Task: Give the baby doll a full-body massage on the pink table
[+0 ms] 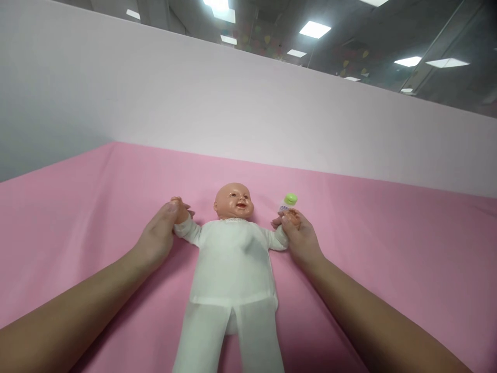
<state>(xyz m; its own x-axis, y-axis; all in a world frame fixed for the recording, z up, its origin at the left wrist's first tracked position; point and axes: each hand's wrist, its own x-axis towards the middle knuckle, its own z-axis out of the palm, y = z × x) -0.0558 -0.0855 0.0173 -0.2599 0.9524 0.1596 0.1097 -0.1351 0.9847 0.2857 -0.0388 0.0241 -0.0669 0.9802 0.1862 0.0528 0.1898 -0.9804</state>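
Observation:
A baby doll [235, 259] in a white top and white trousers lies face up, its head toward the far side and its arms spread out sideways. My left hand [161, 230] is closed around the doll's hand on the left. On the other side my right hand [303, 238] grips the doll's other hand, thumb on top. Just behind my right hand is a small bottle [288, 202] with a green cap, its lower part hidden by my fingers and the doll's hand. The doll's feet fall outside the view.
A pink cloth [368, 233] with soft folds covers the surface under the doll. White partition walls [233, 103] rise at the back and the left. Lit ceiling panels [314, 29] show above them.

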